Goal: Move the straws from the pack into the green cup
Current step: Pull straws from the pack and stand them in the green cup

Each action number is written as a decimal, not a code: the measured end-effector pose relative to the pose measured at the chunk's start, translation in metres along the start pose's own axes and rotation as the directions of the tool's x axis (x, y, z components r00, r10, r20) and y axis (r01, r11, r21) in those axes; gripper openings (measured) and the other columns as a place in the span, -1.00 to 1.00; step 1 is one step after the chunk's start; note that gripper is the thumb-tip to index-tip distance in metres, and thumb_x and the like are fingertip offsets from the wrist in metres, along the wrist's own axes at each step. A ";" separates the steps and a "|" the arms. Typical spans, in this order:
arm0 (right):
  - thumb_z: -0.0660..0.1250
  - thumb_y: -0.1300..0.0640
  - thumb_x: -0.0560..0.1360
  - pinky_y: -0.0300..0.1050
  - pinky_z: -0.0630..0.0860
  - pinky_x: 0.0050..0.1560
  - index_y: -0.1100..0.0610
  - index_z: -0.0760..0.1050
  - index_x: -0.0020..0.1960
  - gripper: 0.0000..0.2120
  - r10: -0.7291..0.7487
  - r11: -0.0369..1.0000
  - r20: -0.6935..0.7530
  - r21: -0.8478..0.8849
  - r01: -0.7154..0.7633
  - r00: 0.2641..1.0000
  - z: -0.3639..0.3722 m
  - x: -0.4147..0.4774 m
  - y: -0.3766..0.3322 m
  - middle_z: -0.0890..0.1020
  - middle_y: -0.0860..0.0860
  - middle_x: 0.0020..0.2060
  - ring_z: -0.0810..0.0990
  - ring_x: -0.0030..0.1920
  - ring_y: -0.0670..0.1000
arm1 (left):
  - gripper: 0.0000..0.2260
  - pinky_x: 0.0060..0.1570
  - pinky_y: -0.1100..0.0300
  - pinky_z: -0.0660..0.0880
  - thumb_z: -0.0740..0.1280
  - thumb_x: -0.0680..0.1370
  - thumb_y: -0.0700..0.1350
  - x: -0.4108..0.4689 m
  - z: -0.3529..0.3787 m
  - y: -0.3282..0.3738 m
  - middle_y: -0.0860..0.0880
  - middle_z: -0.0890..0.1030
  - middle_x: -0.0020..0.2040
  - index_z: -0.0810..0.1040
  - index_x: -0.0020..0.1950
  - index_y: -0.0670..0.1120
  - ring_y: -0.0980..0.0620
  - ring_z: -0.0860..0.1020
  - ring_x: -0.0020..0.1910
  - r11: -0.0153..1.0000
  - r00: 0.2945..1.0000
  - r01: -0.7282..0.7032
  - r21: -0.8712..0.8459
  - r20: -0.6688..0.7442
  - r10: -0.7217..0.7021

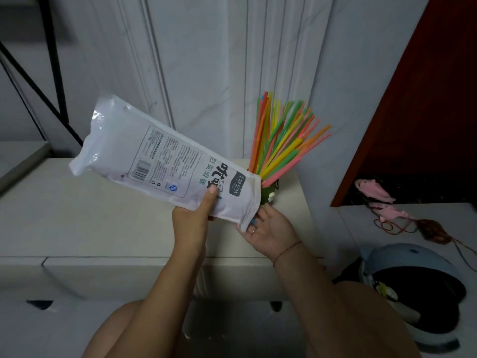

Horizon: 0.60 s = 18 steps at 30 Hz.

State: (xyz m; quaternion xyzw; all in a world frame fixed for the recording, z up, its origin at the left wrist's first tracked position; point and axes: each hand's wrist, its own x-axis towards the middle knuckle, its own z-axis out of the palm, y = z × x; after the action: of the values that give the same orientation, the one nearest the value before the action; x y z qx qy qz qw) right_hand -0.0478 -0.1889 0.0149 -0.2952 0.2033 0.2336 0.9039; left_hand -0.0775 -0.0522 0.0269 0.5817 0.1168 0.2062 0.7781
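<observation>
A white plastic straw pack (160, 156) with printed text is held tilted above the cabinet, its lower end to the right. My left hand (192, 215) grips it from below, thumb on the front. My right hand (268, 228) sits palm-up at the pack's lower open end, fingers apart and touching its edge; a small blue tip shows there. Behind the pack's end stands the green cup (269, 193), mostly hidden, with a fan of several colourful straws (281, 140) sticking up out of it.
The cup stands on a white cabinet top (90, 215) against a white wall. A black metal frame (51, 73) rises at left. At right are a red panel (426, 99), a pink toy with cords (382, 202) and a pale blue round bin (413, 293).
</observation>
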 end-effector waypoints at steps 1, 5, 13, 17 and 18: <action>0.12 -0.02 0.60 0.01 0.49 0.03 0.16 0.53 0.10 -0.69 0.006 1.000 -0.008 -0.004 -0.006 1.000 0.000 0.001 0.001 0.56 0.13 0.06 0.53 0.00 0.11 | -0.75 -0.24 0.27 0.58 0.46 0.45 -0.06 0.000 0.000 0.000 0.14 0.69 0.02 0.58 0.11 0.10 0.12 0.67 -0.04 1.000 1.000 -0.008 0.011 0.003 0.008; 0.12 0.01 0.61 0.00 0.54 -0.12 0.18 0.54 0.03 -0.70 -0.005 1.000 -0.023 -0.021 0.005 1.000 -0.004 0.000 0.002 0.57 0.11 -0.07 0.56 -0.04 0.10 | -0.61 -0.23 0.23 0.59 0.45 0.47 -0.06 0.003 -0.004 0.000 0.06 0.66 0.12 0.52 0.28 0.04 0.09 0.65 0.01 1.000 0.999 0.013 -0.027 -0.049 -0.014; 0.22 0.27 0.55 -0.29 0.32 -0.47 0.20 0.51 -0.02 -0.90 -0.321 0.828 0.034 -0.475 0.298 0.947 -0.005 -0.005 0.007 0.53 0.09 -0.26 0.38 -0.40 -0.06 | -0.74 -0.28 0.25 0.56 0.47 0.45 -0.05 0.007 -0.014 -0.008 0.11 0.69 0.02 0.57 0.12 0.11 0.11 0.66 -0.04 0.954 0.965 0.205 -0.218 -0.116 -0.234; 0.25 0.38 0.51 -0.32 0.42 -0.48 0.31 0.52 -0.08 -0.92 -0.429 0.760 0.068 -0.511 0.401 0.901 -0.007 -0.009 -0.001 0.46 0.11 -0.36 0.40 -0.45 -0.09 | -0.67 -0.38 0.31 0.52 0.49 0.43 -0.06 0.011 -0.019 -0.009 0.05 0.70 0.00 0.58 0.18 0.00 0.10 0.66 -0.11 0.907 0.926 0.301 -0.294 -0.139 -0.352; 0.25 0.38 0.51 -0.33 0.41 -0.49 0.29 0.52 -0.13 -0.90 -0.449 0.752 0.068 -0.510 0.418 0.891 -0.009 -0.010 -0.006 0.43 0.11 -0.38 0.41 -0.48 -0.11 | -0.72 -0.40 0.32 0.51 0.49 0.43 -0.07 0.013 -0.022 -0.009 0.05 0.70 -0.04 0.60 0.12 -0.01 0.11 0.65 -0.15 0.892 0.914 0.324 -0.314 -0.140 -0.381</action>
State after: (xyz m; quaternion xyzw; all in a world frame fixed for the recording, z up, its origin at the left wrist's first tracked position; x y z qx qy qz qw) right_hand -0.0547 -0.2020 0.0164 -0.5698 0.0865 0.0543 0.8154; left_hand -0.0737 -0.0293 0.0125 0.4093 0.2667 0.1323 0.8625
